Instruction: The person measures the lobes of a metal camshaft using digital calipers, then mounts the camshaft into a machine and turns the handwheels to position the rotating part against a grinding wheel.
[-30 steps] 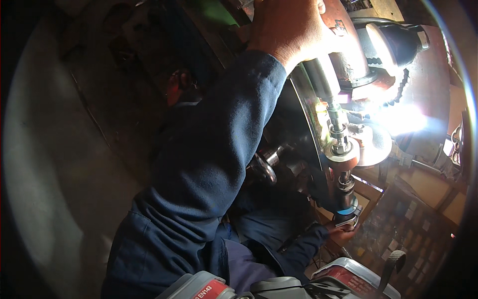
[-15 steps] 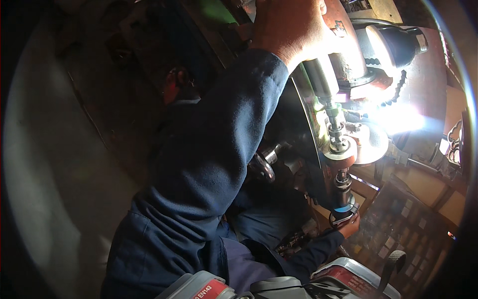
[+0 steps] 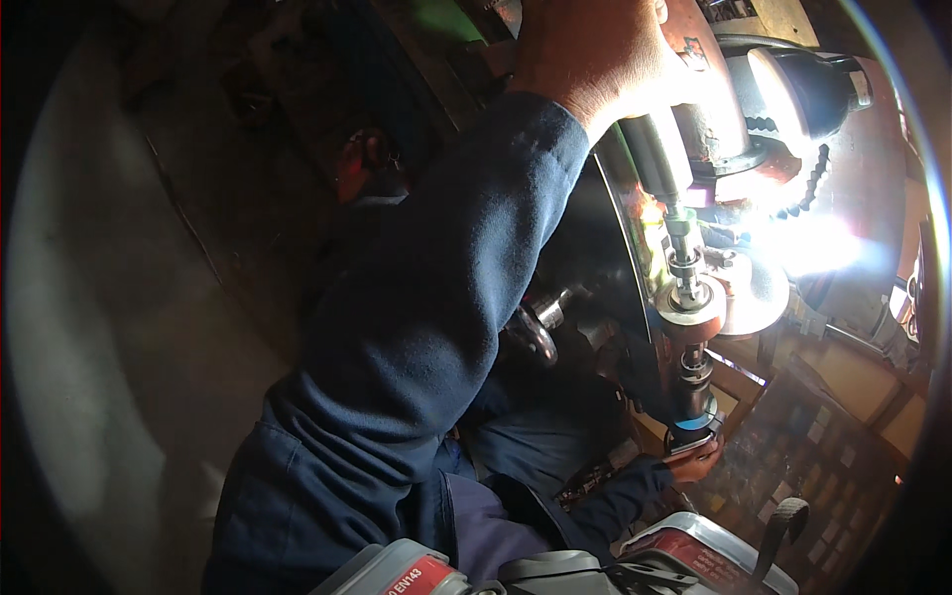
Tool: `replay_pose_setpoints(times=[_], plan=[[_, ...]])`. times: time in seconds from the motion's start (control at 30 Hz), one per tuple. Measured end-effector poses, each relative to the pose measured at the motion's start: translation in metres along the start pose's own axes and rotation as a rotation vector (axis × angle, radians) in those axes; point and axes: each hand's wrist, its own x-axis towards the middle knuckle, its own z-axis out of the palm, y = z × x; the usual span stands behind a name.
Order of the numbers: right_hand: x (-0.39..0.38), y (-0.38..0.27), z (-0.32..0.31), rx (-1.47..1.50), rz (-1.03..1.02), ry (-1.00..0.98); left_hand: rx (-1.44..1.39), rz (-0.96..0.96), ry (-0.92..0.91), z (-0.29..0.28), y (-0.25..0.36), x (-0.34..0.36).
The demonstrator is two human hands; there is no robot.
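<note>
My left hand [image 3: 590, 64] reaches up to the top of a machine, closed over something its back hides, beside a red-brown column [image 3: 709, 109] and above a grey cylinder [image 3: 659, 159]. A shiny spindle [image 3: 684, 258] runs down from the cylinder through a round collar [image 3: 689, 315] next to a pale disc [image 3: 754, 296]. My right hand [image 3: 694, 461] is low at the right, fingers wrapped round the black lower fitting [image 3: 689, 402] with a blue band.
A lit lamp [image 3: 803, 94] with a black housing glares at the upper right. A curved metal handle [image 3: 535, 337] sits behind my left forearm. A compartmented rack [image 3: 808, 466] with small labels stands at lower right; the left side is dim.
The machine and my left hand appear shifted slightly right in the view. My right hand has moved a little about the lower fitting. Both hands remain at their places on the machine.
</note>
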Motion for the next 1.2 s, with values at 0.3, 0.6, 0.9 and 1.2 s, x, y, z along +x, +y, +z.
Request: replay_pose_setpoints(times=[0.3, 0.6, 0.9, 1.2], plan=[[-0.017, 0.010, 0.025, 0.075, -0.041, 0.184, 0.014, 0.070, 0.050, 0.004, -0.003, 0.001], [-0.011, 0.009, 0.022, 0.108, -0.079, 0.308, 0.036, 0.050, 0.141, -0.016, 0.009, -0.007], [0.032, 0.017, -0.004, 0.075, 0.046, -0.197, -0.068, 0.146, 0.076, 0.002, -0.001, 0.002], [0.012, -0.006, 0.000, 0.023, 0.089, -0.047, -0.079, 0.142, 0.069, -0.005, 0.005, 0.003]])
